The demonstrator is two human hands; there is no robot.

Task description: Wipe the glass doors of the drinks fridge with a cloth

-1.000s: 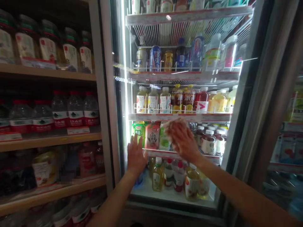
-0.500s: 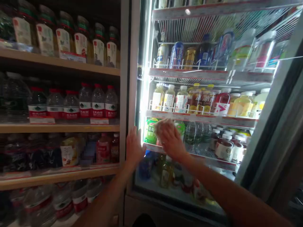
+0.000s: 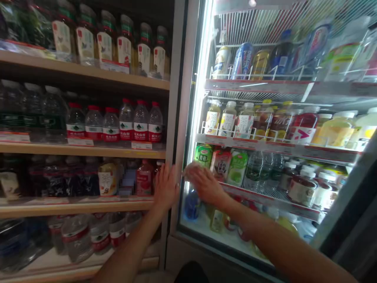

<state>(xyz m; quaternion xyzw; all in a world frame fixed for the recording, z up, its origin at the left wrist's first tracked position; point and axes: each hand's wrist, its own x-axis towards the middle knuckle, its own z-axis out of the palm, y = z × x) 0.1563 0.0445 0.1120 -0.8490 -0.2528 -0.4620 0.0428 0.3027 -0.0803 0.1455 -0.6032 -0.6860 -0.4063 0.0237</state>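
Note:
My left hand rests with its fingers stretched out against the grey upright frame between the open shelves and the lit drinks fridge. Over the left edge of the fridge's glass door, my right hand presses a pale cloth, which is blurred and partly hidden by the fingers. Behind the glass near that hand stand a green drink carton, a red one and another green one.
Wooden shelves on the left hold several rows of bottles, including red-capped water bottles. Inside the fridge, wire racks carry tea bottles, juice bottles and cans. A dark door edge runs along the right.
My right hand has slid the cloth leftward across the glass, from in front of the cartons to the door's left edge. My left hand stays at the frame. The view has turned left.

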